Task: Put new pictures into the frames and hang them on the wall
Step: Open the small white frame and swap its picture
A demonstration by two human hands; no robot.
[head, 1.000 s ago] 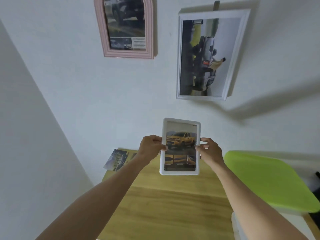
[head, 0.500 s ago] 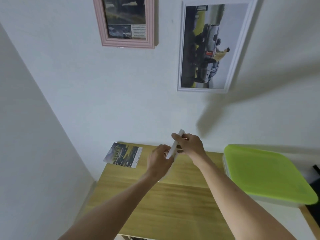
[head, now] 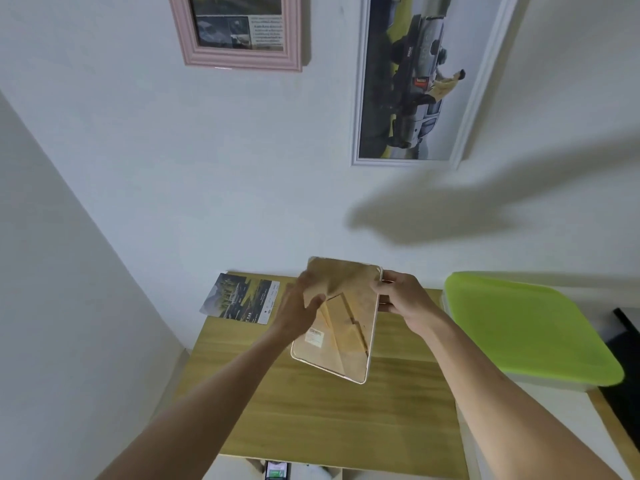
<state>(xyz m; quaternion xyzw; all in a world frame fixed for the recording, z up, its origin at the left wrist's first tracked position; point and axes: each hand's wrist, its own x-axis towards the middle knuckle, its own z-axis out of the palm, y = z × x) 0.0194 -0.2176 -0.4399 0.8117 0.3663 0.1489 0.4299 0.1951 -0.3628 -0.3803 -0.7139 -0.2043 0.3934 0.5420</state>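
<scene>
head view: one wide-angle look down over both forearms, with the desk (head: 332, 424) taken as the landmark for every place below.
small frame (head: 337, 320): held in the air just above the far half of the desk, back side toward the camera, tilted, its lower corner leaning to the right; brown backing board with a fold-out stand and a small label near the lower left; pale rim around the edge.
left hand (head: 299, 306): grip curled over the frame's upper left edge, thumb pressed on the backing board; motion blur hid the exact lie of the fingers.
right hand (head: 403, 299): grip closed on the frame's upper right edge, fingers wrapped behind it, thumb on the near face.
loose picture (head: 240, 299): lay flat at the desk's far left corner, touching the wall, a printed landscape page with a white strip of text.
green lid (head: 530, 323): sat on a pale box just beside the desk's right edge.
pink frame (head: 240, 32): hung on the wall above the desk's left side, a dark picture inside, top cut off by the view.
white frame (head: 419, 81): hung on the wall above the desk's right side, a truck picture turned sideways inside.
shadow (head: 467, 209): dark arm-shaped patch on the wall, above the desk's far right.
phone (head: 276, 472): below the desk's near edge, only partly seen.
</scene>
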